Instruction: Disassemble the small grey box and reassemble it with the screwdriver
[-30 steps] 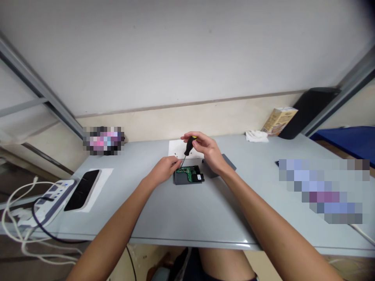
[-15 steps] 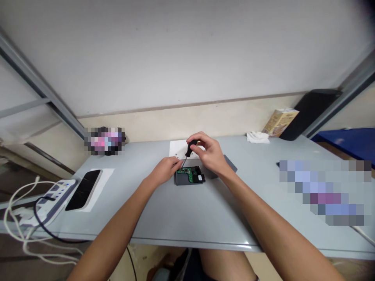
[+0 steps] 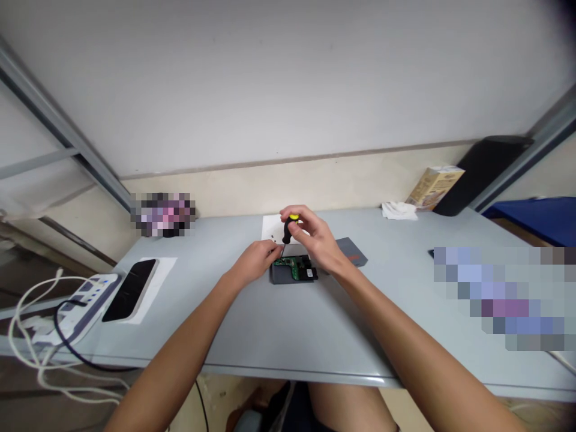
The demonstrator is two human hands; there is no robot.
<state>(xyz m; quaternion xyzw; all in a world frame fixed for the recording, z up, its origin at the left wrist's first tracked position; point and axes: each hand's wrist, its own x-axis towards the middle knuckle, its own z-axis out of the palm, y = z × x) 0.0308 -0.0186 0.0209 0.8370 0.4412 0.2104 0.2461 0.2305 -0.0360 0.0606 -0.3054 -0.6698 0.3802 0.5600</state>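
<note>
A black screwdriver [image 3: 288, 232] with a yellow end is gripped by the fingers of my right hand [image 3: 317, 237]. Its shaft points down, tilted slightly left, at the upper left corner of a green circuit board [image 3: 294, 268]. The board sits in a dark grey casing [image 3: 281, 276] on the table. My left hand [image 3: 256, 261] is closed at that same corner, thumb and fingertips pinched beside the screwdriver's tip. What those fingertips hold is too small to make out. Behind the board lies white paper [image 3: 271, 225] with small dark bits on it.
A grey panel [image 3: 351, 249] lies right of the board. Leftward are a phone [image 3: 130, 291] on paper and a power strip [image 3: 83, 309] with cables. A crumpled tissue [image 3: 399, 210], a yellow carton [image 3: 434, 187] and a black upright object [image 3: 481, 174] stand at the back right.
The screwdriver stands more upright and its yellow end now shows. My right hand has shifted slightly left and turned, uncovering more of the grey panel. My left hand stays at the board's corner.
</note>
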